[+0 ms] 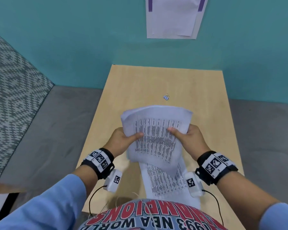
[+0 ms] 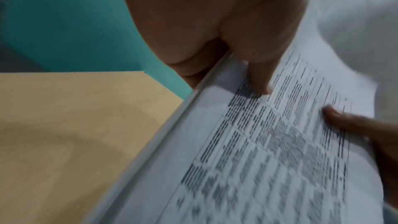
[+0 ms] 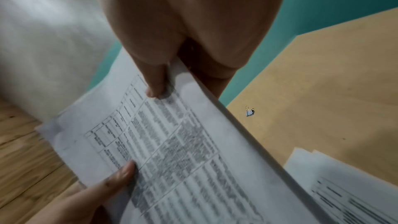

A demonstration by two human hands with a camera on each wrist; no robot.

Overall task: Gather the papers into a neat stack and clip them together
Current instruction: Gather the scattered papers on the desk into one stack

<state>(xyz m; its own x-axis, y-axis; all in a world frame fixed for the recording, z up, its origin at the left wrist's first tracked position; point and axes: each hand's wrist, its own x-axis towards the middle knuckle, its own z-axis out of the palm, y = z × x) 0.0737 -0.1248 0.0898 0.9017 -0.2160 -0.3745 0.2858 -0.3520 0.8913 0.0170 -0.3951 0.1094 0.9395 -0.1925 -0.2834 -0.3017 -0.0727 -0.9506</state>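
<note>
Above table (image 1: pixel 206 90): left hand (image 1: pixel 121 140), right hand (image 1: pixel 189 138) grip one paper stack (image 1: pixel 156 123); one binder clip (image 1: pixel 166 97) beyond.

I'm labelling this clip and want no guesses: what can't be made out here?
- Printed text on the held papers: blurred in every view.
- Fingers of the left hand and right hand: behind the sheets.
- Binder clip: too small for detail.
- Papers on the table: partly covered.

In front of you stood a light wooden rectangular table (image 1: pixel 198 90), its far edge against the teal wall (image 1: pixel 90 39). A small blue binder clip with wire handles (image 1: pixel 166 97) lay on it toward the middle. Nearer your body, a loose pile of printed white sheets (image 1: pixel 165 185) rested flat on the tabletop.
</note>
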